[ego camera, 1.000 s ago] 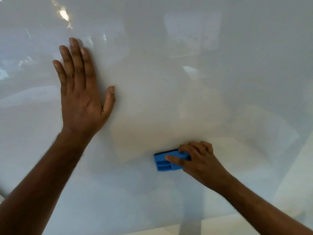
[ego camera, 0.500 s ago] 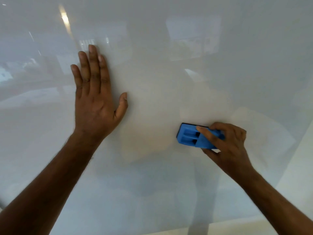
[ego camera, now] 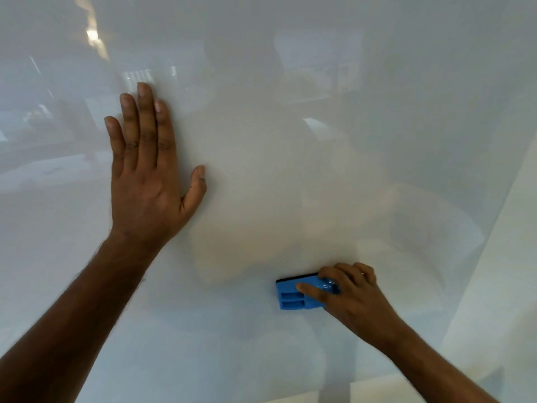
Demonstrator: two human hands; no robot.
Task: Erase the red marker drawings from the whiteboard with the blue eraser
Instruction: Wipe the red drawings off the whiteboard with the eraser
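Blue plastic marks the eraser (ego camera: 302,293), which is pressed flat against the whiteboard (ego camera: 319,141) low and right of centre, gripped by the right hand (ego camera: 353,295) with fingers curled over its top and thumb along its face. The left hand (ego camera: 151,181) is spread open, palm braced on the board, holding nothing. No red marks can be seen; wiping seems nearly done. A last check of the surface is likely called for. Only glare and reflections obscure the board.
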